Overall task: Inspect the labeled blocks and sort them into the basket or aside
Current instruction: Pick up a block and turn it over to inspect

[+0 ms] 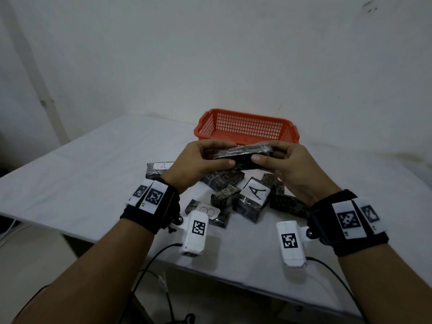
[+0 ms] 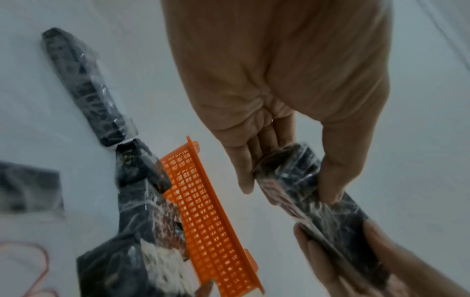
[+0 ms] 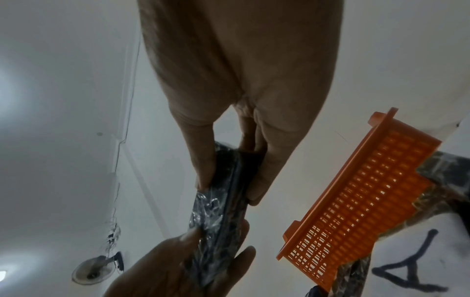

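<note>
Both hands raised: left hand (image 1: 198, 160) and right hand (image 1: 287, 164) fingers (image 1: 218, 163) pinch opposite ends of dark plastic-wrapped rectangular block (image 1: 243, 152), near orange basket (image 1: 245, 127)

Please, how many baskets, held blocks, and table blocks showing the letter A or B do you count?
Orange basket: 1
Held block: 1
Blocks showing A: 2
Block showing B: 1
Total: 5

Glossy, crinkled clear film over the dark marbled block (image 1: 243, 155); orange plastic lattice basket (image 1: 245, 127); matt white tablecloth (image 1: 93, 174).
</note>
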### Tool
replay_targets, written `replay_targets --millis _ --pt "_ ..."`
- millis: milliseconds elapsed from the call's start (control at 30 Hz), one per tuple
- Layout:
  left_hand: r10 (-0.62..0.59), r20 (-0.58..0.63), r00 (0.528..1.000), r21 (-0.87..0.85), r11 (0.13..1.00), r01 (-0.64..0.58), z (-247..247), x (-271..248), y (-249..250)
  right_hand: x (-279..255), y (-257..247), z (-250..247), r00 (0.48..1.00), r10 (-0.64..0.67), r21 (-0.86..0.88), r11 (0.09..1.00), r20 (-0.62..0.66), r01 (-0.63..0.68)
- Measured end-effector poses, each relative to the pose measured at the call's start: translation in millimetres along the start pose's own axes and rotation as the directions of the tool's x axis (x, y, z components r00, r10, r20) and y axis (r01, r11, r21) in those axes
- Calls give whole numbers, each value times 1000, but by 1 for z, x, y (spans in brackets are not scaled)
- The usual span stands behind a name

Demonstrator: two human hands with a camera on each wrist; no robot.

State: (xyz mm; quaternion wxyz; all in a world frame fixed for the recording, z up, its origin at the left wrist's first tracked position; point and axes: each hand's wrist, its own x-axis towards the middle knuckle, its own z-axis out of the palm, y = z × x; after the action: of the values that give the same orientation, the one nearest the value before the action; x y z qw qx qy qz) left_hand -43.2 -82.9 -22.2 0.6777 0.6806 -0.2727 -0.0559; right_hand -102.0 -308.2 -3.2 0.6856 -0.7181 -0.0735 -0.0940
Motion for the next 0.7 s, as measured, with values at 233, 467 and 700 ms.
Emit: replay_targets --millis 233,467,700 --pt "-3 42 999 229 973 -7 2 5 2 0 -16 6 998 -15 86 996 55 11" --pt "25 21 999 44 999 -26 15 0 -2 -8 -15 12 970 188 173 961 154 -213" --pt "-56 164 985 -12 998 59 21 -2 6 -10 -10 11 972 124 70 988 201 -141"
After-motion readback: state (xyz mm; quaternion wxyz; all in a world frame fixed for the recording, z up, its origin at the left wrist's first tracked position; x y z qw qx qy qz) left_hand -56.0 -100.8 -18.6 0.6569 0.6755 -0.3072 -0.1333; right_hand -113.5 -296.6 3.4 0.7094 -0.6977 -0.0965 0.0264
